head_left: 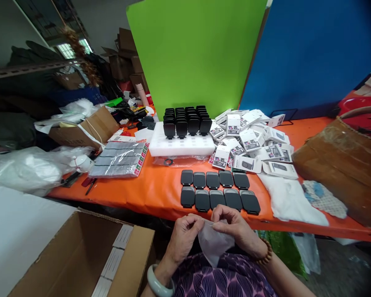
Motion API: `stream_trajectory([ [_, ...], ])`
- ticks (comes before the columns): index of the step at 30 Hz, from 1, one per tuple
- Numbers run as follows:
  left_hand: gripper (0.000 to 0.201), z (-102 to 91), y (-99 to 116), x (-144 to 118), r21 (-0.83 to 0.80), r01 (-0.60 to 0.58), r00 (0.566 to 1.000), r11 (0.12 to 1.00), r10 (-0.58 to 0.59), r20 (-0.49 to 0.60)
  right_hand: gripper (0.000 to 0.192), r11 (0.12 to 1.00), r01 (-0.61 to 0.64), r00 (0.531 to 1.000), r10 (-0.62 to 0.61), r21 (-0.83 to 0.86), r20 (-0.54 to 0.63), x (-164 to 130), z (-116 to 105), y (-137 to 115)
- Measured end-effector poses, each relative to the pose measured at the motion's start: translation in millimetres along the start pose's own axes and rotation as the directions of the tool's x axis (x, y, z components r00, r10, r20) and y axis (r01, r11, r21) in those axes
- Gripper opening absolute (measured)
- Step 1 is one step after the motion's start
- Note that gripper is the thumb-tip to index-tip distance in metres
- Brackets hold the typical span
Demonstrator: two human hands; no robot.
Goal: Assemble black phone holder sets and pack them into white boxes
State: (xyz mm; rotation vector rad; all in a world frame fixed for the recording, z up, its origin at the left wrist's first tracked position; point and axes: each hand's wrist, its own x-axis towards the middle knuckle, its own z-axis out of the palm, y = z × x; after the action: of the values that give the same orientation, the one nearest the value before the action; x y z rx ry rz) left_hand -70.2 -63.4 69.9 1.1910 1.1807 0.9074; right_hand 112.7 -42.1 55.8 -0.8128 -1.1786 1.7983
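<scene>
You hold a small clear plastic bag at its mouth, both hands pinched on it.

The small clear plastic bag [212, 243] hangs over your lap, just below the near edge of the orange table [160, 194]. Your left hand [184, 235] and right hand [235, 229] each grip its top edge between thumb and fingertips, so the step in hand looks like working the mouth apart. Next, the opening needs to spread wide enough to take an item. Just beyond your hands lie two rows of flat black rounded cases [219, 192], with a white foam tray of upright black units [182, 144] behind and small white printed boxes [250, 142] heaped beside it.
</scene>
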Motion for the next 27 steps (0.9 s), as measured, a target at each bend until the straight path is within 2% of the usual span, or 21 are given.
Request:
stream_trajectory([
  [2, 0.026, -3.1, 1.2, -2.2, -0.170, 0.032, 0.998, 0.985, -0.041, -0.049, 0.030, 0.999, -0.048, 0.999, 0.048, 0.025, -0.006, 3.6, 3.2, 2.4],
  [4, 0.025, -6.8, 3.5, -5.2, -0.357, 0.082, 0.992, 0.930, -0.109, -0.056, 0.032, 0.993, -0.088, 0.996, 0.088, 0.076, -0.002, 6.6, 6.6, 3.5],
  [7, 0.034, -13.7, 7.0, -10.0, -0.514, 0.206, 0.977, 0.833, -0.201, 0.066, 0.036, 0.971, -0.168, 0.986, 0.166, 0.170, 0.024, 10.1, 12.8, 2.9],
  [10, 0.040, -23.0, 8.4, -13.8, -0.523, 0.257, 0.966, 0.813, -0.207, 0.155, 0.039, 0.951, -0.229, 0.973, 0.221, 0.209, 0.063, 13.6, 20.3, 1.2],
  [15, 0.041, -36.1, 10.9, -20.1, -0.442, 0.295, 0.948, 0.847, -0.203, 0.243, 0.037, 0.916, -0.266, 0.964, 0.242, 0.302, 0.114, 20.4, 34.3, 2.3],
  [17, 0.043, -37.8, 13.5, -22.9, -0.472, 0.302, 0.948, 0.829, -0.206, 0.245, 0.036, 0.900, -0.272, 0.962, 0.244, 0.342, 0.123, 22.8, 38.9, 3.9],
  [20, 0.043, -38.9, 16.2, -25.9, -0.534, 0.259, 0.965, 0.805, -0.189, 0.185, 0.037, 0.903, -0.285, 0.958, 0.254, 0.322, 0.136, 26.1, 41.0, 6.4],
  [23, 0.041, -43.2, 16.8, -27.4, -0.408, 0.195, 0.981, 0.892, -0.166, 0.105, 0.036, 0.949, -0.263, 0.960, 0.241, 0.171, 0.141, 30.6, 36.1, 7.8],
  [25, 0.032, -47.6, 17.5, -28.0, -0.172, 0.149, 0.989, 0.974, -0.142, 0.051, 0.034, 0.973, -0.232, 0.958, 0.229, -0.002, 0.171, 35.7, 31.0, 8.0],
  [27, 0.020, -51.7, 19.0, -28.4, 0.114, 0.115, 0.993, 0.987, -0.117, 0.017, 0.031, 0.966, -0.176, 0.946, 0.219, -0.189, 0.237, 43.2, 26.1, 7.9],
])
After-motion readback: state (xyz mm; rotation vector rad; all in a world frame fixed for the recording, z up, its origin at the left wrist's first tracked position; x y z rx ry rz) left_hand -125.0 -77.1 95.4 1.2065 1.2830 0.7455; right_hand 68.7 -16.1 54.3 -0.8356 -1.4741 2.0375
